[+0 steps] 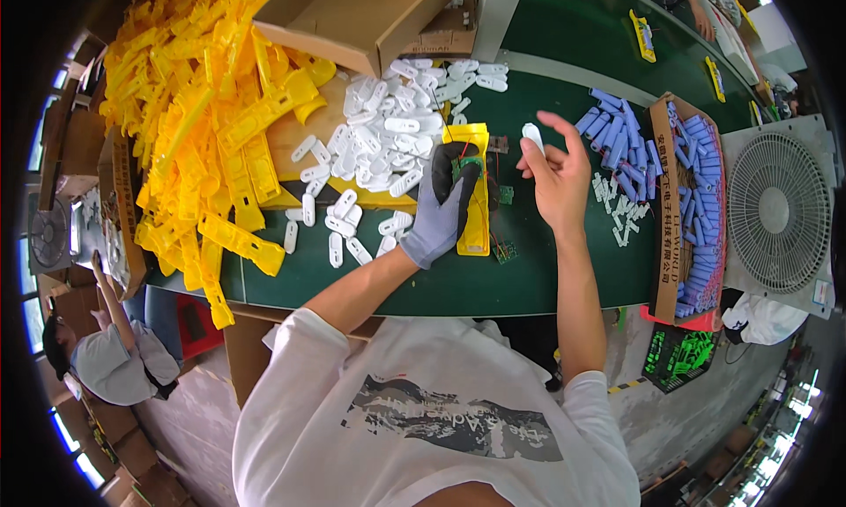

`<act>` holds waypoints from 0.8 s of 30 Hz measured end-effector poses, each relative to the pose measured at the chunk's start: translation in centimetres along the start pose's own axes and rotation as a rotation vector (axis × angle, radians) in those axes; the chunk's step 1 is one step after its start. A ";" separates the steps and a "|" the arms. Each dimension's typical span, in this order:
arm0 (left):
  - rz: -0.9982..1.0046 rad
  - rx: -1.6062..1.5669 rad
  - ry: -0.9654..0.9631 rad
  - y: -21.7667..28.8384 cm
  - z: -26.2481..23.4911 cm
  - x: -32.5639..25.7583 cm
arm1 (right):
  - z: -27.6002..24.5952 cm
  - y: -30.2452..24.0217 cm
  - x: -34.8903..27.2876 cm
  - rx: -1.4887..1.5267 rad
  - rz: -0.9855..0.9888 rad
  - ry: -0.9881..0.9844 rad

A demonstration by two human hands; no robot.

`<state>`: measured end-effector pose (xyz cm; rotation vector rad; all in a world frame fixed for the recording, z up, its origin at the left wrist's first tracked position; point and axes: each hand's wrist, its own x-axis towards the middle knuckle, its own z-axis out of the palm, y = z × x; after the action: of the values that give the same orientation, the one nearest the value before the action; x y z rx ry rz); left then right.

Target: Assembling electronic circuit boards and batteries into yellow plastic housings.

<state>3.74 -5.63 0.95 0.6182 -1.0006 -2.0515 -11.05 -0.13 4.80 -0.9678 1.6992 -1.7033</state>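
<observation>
My left hand (441, 198), in a grey glove with black fingers, grips a long yellow plastic housing (476, 229) that lies lengthwise away from me over the green table. A small green circuit board (468, 162) shows by the gloved fingers, partly hidden by them. To the right, my bare right hand (560, 176) is raised with its index finger stretched out. Between its thumb and other fingers sits a white oval plastic piece (532, 137). Thin wires and small circuit boards (505, 194) lie just right of the housing.
Yellow housings (189, 128) form a tall heap at left. White oval pieces (379, 137) are piled in the middle, below an open cardboard box (352, 18). Purple-blue cylindrical cells (624, 141) and small white parts (620, 209) lie right, beside a cardboard carton (663, 216) and a fan (775, 212).
</observation>
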 end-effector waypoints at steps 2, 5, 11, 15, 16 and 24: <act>-0.041 0.003 -0.025 -0.1 -0.1 0.0 | -0.6 0.6 -1.9 0.044 -0.006 -0.068; 0.233 0.405 -0.053 -0.7 -1.0 0.8 | -1.8 1.3 -3.8 0.223 0.031 -0.213; 0.216 0.323 -0.035 -0.5 -0.3 0.0 | -0.9 1.6 -3.9 0.390 0.248 -0.374; 0.185 0.410 -0.035 -0.9 -0.8 -0.1 | -0.3 1.9 -3.7 0.217 0.283 -0.312; 0.179 0.409 -0.038 -0.7 -0.7 -0.2 | -0.3 1.9 -3.8 0.215 0.286 -0.311; 0.209 0.505 -0.046 -0.8 -1.0 -0.3 | 1.0 2.2 -4.3 0.227 0.184 -0.260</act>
<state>4.28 -5.48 -0.22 0.6863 -1.5608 -1.6407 -7.93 2.55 2.09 -0.8566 1.3518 -1.5366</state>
